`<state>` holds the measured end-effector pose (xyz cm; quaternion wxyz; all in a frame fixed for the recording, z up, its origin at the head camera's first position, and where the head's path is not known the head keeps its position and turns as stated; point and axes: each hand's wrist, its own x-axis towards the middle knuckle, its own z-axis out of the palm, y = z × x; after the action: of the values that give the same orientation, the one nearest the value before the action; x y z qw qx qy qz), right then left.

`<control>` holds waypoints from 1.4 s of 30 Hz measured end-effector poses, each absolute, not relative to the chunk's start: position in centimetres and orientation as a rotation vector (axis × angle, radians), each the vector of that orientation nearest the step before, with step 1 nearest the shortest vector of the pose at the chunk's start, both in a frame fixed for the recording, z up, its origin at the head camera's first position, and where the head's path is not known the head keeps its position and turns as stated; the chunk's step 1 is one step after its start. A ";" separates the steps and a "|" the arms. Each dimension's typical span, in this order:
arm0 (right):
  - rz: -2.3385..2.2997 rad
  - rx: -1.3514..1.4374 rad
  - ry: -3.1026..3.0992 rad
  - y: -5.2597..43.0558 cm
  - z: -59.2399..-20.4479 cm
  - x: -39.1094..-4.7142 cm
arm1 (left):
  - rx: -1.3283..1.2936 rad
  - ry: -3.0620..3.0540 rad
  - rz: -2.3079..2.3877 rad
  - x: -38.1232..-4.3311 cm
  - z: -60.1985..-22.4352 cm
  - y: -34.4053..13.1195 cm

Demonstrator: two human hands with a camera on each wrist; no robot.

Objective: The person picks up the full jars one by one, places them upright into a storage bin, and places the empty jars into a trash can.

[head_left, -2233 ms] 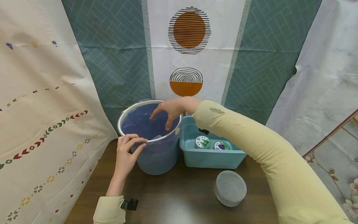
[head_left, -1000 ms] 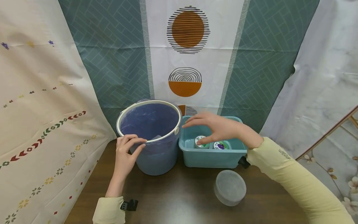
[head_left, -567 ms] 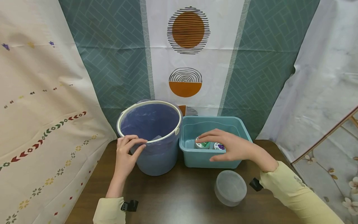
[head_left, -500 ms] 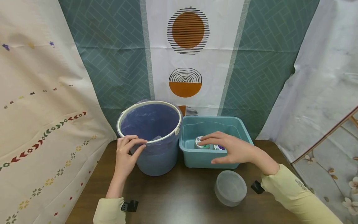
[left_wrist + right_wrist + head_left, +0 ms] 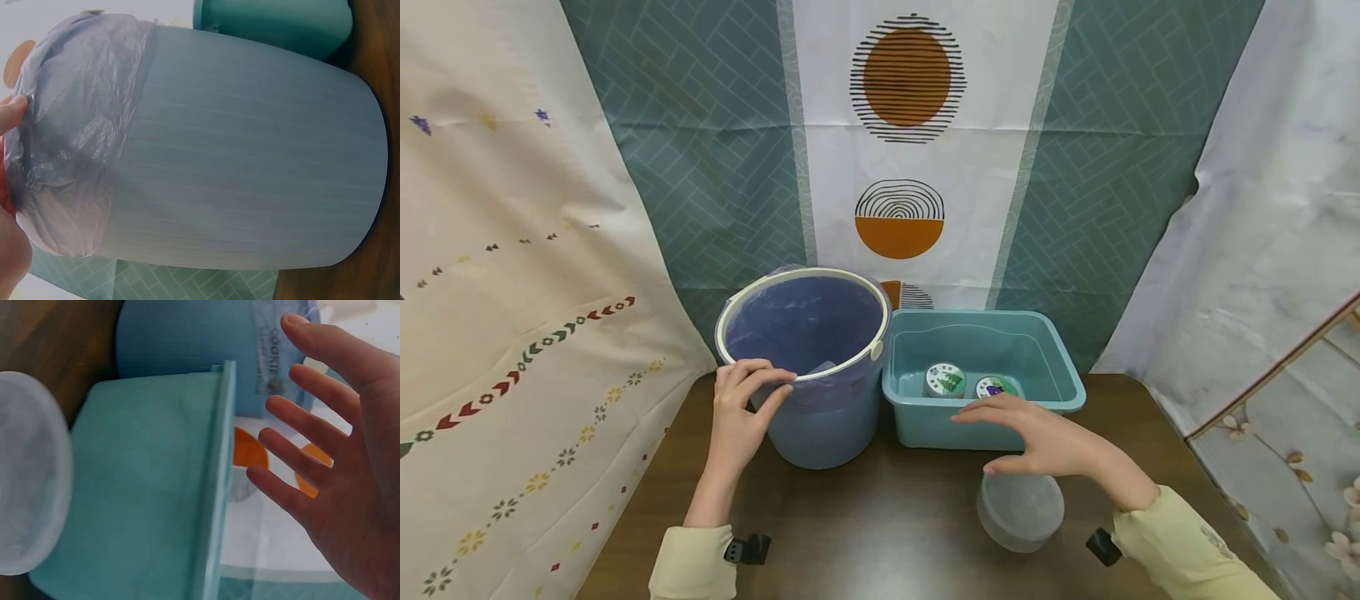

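Note:
In the head view my left hand [image 5: 737, 417] pinches the near rim of a blue trash can [image 5: 823, 429] lined with a thin translucent bag. The left wrist view shows the bag [image 5: 81, 125] folded over the can's edge, thumb against it. My right hand [image 5: 1048, 437] holds nothing, its fingers spread. It hovers near the front wall of a teal plastic basin [image 5: 925, 425] and partly covers a round translucent container [image 5: 1021, 521] on the table. Inside the basin sit two small round tubs, one with a green tree lid [image 5: 945, 380], the other with a purple print [image 5: 995, 387].
Trash can and basin stand side by side at the back of the brown wooden table [image 5: 865, 533]. Patterned cloths hang behind and at both sides, the cream one [image 5: 535, 333] close to the can on the left.
My right hand has come from over the trash can, across the basin, toward me and down near the round container. My left hand has stayed on the rim.

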<state>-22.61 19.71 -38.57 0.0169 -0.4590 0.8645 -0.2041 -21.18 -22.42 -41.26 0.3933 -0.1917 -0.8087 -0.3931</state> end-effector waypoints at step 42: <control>-0.449 -1.037 2.633 23.0 -47.8 -21.6 | -0.476 -2.066 -0.996 -21.3 -41.2 -22.4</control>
<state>-21.62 22.96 -47.76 0.1377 -0.3584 0.9102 -0.1551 -21.26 -22.35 -41.21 0.3892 -0.1874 -0.8124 -0.3916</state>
